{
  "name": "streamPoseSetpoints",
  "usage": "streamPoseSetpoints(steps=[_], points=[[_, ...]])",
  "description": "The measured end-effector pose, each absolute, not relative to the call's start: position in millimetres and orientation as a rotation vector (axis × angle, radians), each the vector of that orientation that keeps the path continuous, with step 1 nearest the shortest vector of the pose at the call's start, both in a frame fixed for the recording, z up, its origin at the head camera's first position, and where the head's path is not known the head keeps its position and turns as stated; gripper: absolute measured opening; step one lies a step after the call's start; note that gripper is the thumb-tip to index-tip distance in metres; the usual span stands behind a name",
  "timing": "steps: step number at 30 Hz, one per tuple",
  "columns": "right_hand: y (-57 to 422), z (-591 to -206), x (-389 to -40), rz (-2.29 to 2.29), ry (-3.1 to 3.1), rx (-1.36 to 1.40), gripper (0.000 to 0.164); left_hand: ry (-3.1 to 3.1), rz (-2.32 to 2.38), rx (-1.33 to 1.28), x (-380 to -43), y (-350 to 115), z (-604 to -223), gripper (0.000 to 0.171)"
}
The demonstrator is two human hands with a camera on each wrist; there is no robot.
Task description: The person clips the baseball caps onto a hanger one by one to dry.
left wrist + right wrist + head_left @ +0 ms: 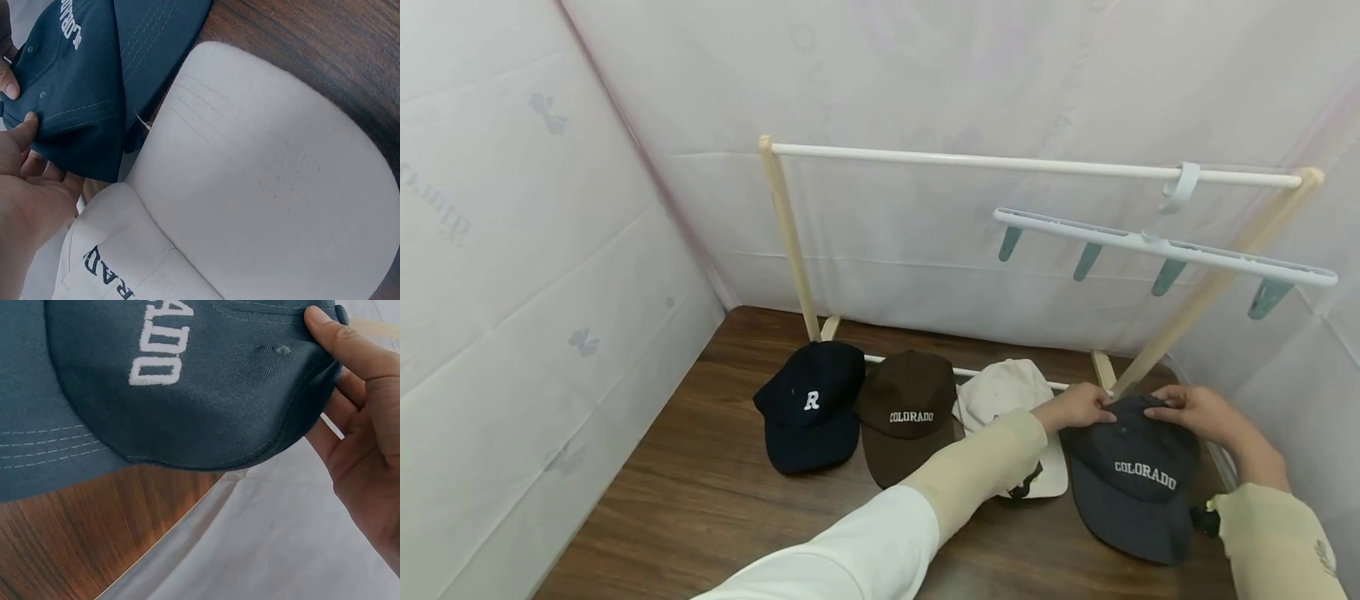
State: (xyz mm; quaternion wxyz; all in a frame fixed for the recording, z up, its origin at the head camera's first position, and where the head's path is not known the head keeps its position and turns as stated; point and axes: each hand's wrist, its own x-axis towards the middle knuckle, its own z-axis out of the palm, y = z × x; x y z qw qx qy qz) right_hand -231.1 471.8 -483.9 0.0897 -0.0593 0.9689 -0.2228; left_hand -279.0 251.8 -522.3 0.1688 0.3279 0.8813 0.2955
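Note:
A dark grey baseball cap [1138, 467] with white COLORADO lettering is at the right end of a row of caps, its brim toward me. My left hand [1078, 406] pinches the crown on its left side; in the left wrist view the thumb lies on the outside and the fingers go underneath. On the other side my right hand [1206, 414] pinches the crown, thumb on top and fingers behind, as the right wrist view shows. Beside it lies a white cap [269, 169], partly covered by my left forearm in the head view.
A brown COLORADO cap [910, 392] and a navy cap [812, 396] with an R lie farther left on the wooden table [677, 467]. Behind stands a rack with a white rail [970, 158]. From it hangs a light-blue hanger [1165, 246] with several green clips.

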Motion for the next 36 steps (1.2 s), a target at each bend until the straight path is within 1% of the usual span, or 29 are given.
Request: streamPoseSetpoints(steps=[5,11,17,22,29,36], points=[[469,-481,-235,-0.661,2.919,-0.216,0.038,2.509,0.866,0.912,-281,250,-518,0.03],[469,-481,-236,-0.655,2.932,-0.249,0.032,2.499,0.865,0.918,-280,247,-515,0.029],[474,-484,-232,-0.63,2.961,-0.241,0.036,2.494,0.887,0.92,-276,246,-513,0.017],[474,-483,-228,-0.63,2.97,-0.224,0.039,2.487,0.907,0.895,-275,245,-512,0.022],[472,-484,-224,-0.607,2.97,-0.205,0.041,2.456,0.931,0.882,-272,243,-515,0.018],[472,-484,-223,-0.597,2.967,-0.187,0.039,2.431,0.959,0.861,-271,242,-517,0.019]])
